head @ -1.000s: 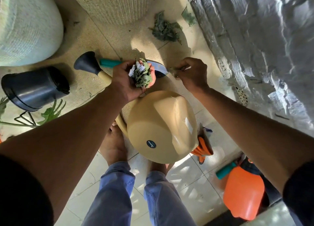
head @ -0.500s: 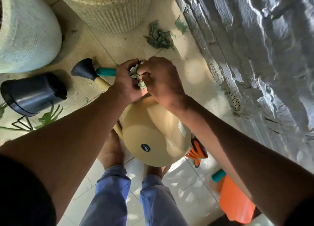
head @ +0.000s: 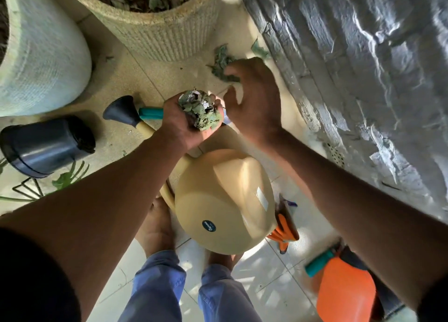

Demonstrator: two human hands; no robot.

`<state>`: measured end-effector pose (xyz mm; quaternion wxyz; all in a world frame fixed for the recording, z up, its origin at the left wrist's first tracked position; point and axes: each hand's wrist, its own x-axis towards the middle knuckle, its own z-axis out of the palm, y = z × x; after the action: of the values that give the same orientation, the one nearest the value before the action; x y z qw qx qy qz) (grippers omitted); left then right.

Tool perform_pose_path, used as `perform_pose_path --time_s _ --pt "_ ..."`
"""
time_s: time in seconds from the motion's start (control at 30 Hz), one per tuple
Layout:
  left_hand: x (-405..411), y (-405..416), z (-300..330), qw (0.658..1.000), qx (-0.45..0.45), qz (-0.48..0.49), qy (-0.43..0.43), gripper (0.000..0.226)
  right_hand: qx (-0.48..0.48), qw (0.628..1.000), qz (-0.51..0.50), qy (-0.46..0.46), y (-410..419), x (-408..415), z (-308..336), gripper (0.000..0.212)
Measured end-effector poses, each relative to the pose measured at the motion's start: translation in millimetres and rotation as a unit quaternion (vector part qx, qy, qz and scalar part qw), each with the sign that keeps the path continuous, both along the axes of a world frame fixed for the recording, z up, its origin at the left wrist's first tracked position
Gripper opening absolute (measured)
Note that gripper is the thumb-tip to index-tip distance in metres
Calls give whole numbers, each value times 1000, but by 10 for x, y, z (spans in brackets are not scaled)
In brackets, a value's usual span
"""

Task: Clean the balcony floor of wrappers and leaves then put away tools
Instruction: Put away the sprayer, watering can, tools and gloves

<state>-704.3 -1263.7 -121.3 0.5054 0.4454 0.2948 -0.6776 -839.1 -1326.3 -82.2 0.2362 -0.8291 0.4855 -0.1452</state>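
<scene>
Centrally, the left hand (head: pixel 188 124) is cupping palm-up and gripping a crumpled wad of dry green leaves and pale wrapper scraps (head: pixel 200 112), which is sitting in its curled fingers just above the middle of the frame. Immediately to the right, the right hand (head: pixel 254 98) is reaching with fingers spread and relaxed, holding nothing, its fingertips lying over a loose pile of dry green leaves (head: pixel 221 63) on the beige speckled floor (head: pixel 135 79) at upper centre. Beside that pile, a further single leaf (head: pixel 259 49) is lying against the grey rough stone wall (head: pixel 363 79) filling the upper right. Below the hands, a beige plastic watering can (head: pixel 225 200) is resting at centre, its dark rose spout (head: pixel 121 110) pointing toward the left. An overturned dark blue plastic pot (head: pixel 46 147) is lying at the left edge, and an orange pressure sprayer (head: pixel 344 290) is standing at lower right. A ribbed tan planter (head: pixel 160 26) is occupying the upper centre.
</scene>
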Motion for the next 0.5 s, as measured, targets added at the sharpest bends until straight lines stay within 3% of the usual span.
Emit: perform_pose_path --time_s 0.13,0.2,0.3,0.5 --pt "74 -30 -83 998 -19 49 28 30 58 981 -7 184 -495 -63 -593 77" --pt "127 -17 -151 997 -16 58 39 33 109 972 1 207 -669 -47 -804 89" --pt "189 30 -202 997 -11 55 49 33 140 979 -20 149 -781 38 -986 80" --pt "222 144 -195 997 -35 44 57 51 -18 978 85 191 -583 277 -1046 55"
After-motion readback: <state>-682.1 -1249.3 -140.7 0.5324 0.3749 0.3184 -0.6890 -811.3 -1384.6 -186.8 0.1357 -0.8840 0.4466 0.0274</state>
